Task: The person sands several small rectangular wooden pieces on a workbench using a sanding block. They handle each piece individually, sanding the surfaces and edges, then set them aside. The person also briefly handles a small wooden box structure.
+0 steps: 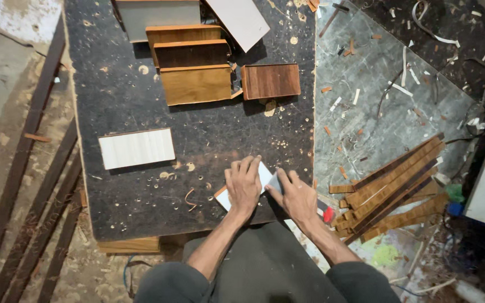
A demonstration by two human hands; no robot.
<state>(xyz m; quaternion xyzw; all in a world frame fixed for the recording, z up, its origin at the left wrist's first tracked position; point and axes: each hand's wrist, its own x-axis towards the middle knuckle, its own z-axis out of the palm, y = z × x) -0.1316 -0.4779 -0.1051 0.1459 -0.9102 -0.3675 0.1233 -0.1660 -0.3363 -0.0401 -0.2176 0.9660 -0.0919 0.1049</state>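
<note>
both hands flat on a small white panel at the near edge of the dark board

far left, one white panel (136, 148); far side, four wood panels (196, 84). left hand (243, 184) lies open, pressing the small panel (265, 178); right hand (297, 195) pinches a grey block (275, 182) against its edge. it looks light, stiff, slick, best held by its edges. strips (394, 185) piled right.
</note>
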